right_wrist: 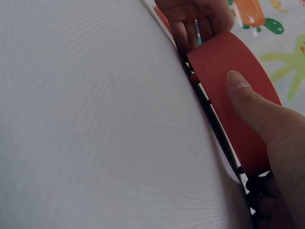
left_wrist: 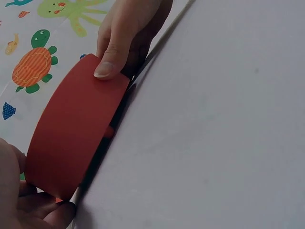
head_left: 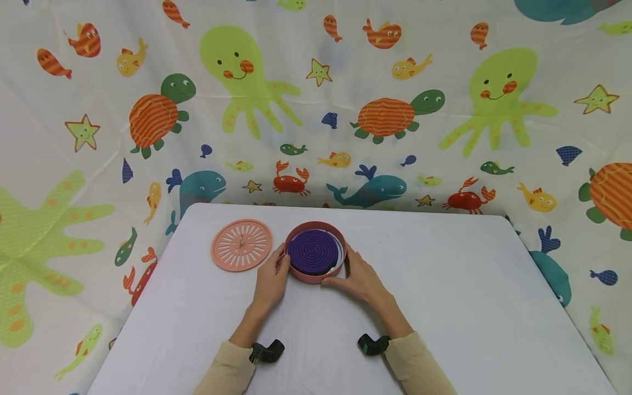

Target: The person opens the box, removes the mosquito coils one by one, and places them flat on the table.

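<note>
A shallow round red-pink mosquito coil case (head_left: 310,278) sits at the far middle of the table, with a dark purple spiral mosquito coil (head_left: 313,251) inside it. My left hand (head_left: 273,281) grips the case's left side. From the right, my right hand (head_left: 362,277) holds it too, its thumb (right_wrist: 237,81) lying on the outer wall in the right wrist view. The left wrist view shows the smooth red wall (left_wrist: 76,129) between both hands, and a dark narrow gap under its lower edge. To the left of the case lies a round pink slotted lid (head_left: 242,245).
The white table (head_left: 474,296) stretches out to the right and toward me. Behind its far edge hangs a curtain (head_left: 316,120) printed with sea animals. Black wrist cameras (head_left: 373,345) are strapped over beige sleeves (head_left: 418,365).
</note>
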### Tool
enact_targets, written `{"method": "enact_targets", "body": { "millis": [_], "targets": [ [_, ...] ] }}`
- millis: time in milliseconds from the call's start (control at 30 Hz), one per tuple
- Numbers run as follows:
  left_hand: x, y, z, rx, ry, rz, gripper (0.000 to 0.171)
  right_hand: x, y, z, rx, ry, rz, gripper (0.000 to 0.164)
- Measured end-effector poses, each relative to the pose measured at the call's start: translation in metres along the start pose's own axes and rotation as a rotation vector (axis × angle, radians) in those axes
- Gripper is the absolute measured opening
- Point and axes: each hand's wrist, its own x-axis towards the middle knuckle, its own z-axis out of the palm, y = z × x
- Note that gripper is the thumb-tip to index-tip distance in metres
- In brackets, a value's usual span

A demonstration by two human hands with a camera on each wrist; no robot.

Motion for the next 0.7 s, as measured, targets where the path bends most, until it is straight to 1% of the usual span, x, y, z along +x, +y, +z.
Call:
{"method": "enact_targets", "body": {
  "millis": [200, 333, 433, 700],
  "targets": [
    [0.001, -0.002, -0.002, 0.008, -0.021, 0.006, 0.048, 0.002, 0.002, 0.001, 0.0, -0.001, 0.005, 0.127],
    [0.002, -0.003, -0.004, 0.045, -0.03, 0.017, 0.048, 0.002, 0.003, 0.002, -0.004, 0.002, -0.008, 0.127],
    [0.002, -0.005, -0.005, 0.069, -0.03, 0.038, 0.05, 0.002, 0.003, 0.002, 0.0, 0.001, -0.013, 0.126],
    [0.004, -0.012, -0.005, 0.059, -0.061, 0.064, 0.052, 0.001, 0.0, -0.001, 0.004, -0.004, -0.001, 0.126]
  ]
}}
